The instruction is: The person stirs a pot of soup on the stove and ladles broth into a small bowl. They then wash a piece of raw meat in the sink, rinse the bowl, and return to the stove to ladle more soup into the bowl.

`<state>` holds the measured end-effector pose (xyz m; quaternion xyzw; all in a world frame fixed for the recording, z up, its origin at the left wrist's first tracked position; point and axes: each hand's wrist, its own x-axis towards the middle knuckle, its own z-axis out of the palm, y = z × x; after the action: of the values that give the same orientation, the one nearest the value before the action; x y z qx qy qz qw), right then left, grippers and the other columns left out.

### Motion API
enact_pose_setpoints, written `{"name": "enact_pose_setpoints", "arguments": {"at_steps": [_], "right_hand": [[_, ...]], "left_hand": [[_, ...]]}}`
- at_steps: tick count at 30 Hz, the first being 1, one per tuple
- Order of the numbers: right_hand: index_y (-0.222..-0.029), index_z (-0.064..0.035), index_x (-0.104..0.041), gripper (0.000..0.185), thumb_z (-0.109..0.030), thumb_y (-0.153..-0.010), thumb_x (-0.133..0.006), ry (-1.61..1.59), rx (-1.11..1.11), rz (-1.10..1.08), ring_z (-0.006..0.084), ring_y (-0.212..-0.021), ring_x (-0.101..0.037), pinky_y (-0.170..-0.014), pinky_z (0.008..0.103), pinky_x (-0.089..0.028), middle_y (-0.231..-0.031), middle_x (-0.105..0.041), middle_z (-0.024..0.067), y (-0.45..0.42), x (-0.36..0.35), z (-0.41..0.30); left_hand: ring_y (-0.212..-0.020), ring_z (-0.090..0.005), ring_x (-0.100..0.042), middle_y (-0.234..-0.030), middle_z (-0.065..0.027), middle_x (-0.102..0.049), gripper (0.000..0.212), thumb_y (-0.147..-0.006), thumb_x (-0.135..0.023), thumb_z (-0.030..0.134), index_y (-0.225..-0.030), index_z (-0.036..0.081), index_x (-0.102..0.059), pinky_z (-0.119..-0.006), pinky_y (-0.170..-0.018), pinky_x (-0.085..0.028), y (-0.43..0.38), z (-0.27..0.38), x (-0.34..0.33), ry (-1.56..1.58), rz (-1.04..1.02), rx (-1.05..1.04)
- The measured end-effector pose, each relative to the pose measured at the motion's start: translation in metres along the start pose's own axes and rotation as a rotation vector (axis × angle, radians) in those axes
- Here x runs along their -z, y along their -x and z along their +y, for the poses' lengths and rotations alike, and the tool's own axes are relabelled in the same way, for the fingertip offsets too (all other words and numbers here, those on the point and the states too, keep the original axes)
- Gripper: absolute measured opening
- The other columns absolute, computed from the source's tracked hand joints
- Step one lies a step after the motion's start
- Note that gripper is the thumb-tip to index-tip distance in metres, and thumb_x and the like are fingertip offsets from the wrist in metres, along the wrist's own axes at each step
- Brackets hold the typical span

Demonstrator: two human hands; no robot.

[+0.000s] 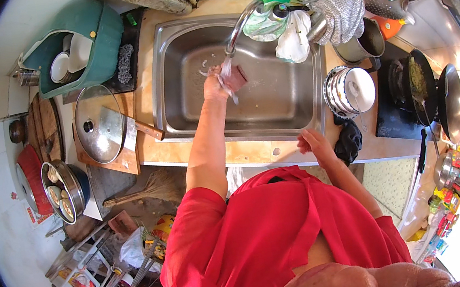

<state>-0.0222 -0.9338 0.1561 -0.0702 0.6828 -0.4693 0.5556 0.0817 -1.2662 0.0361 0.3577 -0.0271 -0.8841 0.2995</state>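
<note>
My left hand (215, 83) is over the stainless steel sink (268, 103), holding a pinkish-brown slab (235, 77) that looks like raw meat. Water pours onto it from the curved metal faucet (246, 15), whose spout is just above my fingers. Small pale bits lie on the basin floor beside that hand. My right hand (316, 145) hovers by the counter's front edge, below the sink's right corner, with loosely bent fingers and nothing in it. Stacked patterned bowls (353, 90) and a black plastic bag (347, 141) are to its right.
A cleaver (130, 128) rests on the wooden cutting board (134, 162) at left, partly under a glass lid (101, 145). Behind stands a green dish container (105, 42). On the right, a frying pan (418, 84) holds food. A straw broom (157, 190) lies below the counter.
</note>
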Motion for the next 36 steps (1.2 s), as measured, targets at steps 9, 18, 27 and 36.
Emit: {"name": "enact_pose_setpoints", "arguments": {"at_steps": [9,18,27,36], "right_hand": [[-0.105,0.0024,-0.054,0.038,-0.028,-0.083,-0.061,0.086,0.266,-0.045,0.0186,-0.086,-0.057,-0.073,0.0294,-0.045,-0.097,-0.059,0.0098,-0.1,-0.078,-0.07],[-0.097,0.0,-0.057,0.023,-0.009,-0.077,-0.062,0.018,0.189,0.044,0.0111,-0.072,-0.056,-0.061,0.0274,-0.046,-0.087,-0.06,0.007,-0.156,-0.115,-0.09],[-0.096,0.0009,-0.057,0.02,-0.008,-0.079,-0.061,0.24,0.331,-0.206,0.0107,-0.071,-0.056,-0.063,0.0241,-0.045,-0.078,-0.059,0.0039,-0.142,-0.138,-0.088],[-0.094,0.0022,-0.058,0.026,-0.016,-0.076,-0.064,0.423,0.447,0.096,0.018,-0.071,-0.061,-0.062,0.03,-0.047,-0.082,-0.064,0.0127,-0.139,-0.137,-0.095]], "left_hand": [[-0.066,-0.0228,-0.051,-0.067,-0.0076,-0.053,0.037,-0.091,-0.039,0.04,-0.077,0.008,-0.052,-0.037,-0.059,-0.043,0.042,-0.007,-0.035,0.01,-0.099,0.209],[-0.086,-0.0281,-0.056,-0.092,-0.0111,-0.062,0.05,-0.087,-0.041,0.051,-0.099,0.004,-0.057,-0.045,-0.071,-0.043,0.062,0.003,-0.044,-0.311,-0.129,0.152],[-0.092,-0.029,-0.055,-0.1,-0.0119,-0.058,0.045,-0.085,-0.052,0.045,-0.106,0.005,-0.053,-0.047,-0.08,-0.046,0.039,0.0,-0.01,-0.011,-0.307,0.351],[-0.074,-0.0234,-0.055,-0.081,-0.0072,-0.055,0.037,-0.09,-0.043,0.041,-0.092,0.005,-0.052,-0.039,-0.06,-0.047,0.035,-0.007,-0.044,-0.301,0.271,0.031]]}}
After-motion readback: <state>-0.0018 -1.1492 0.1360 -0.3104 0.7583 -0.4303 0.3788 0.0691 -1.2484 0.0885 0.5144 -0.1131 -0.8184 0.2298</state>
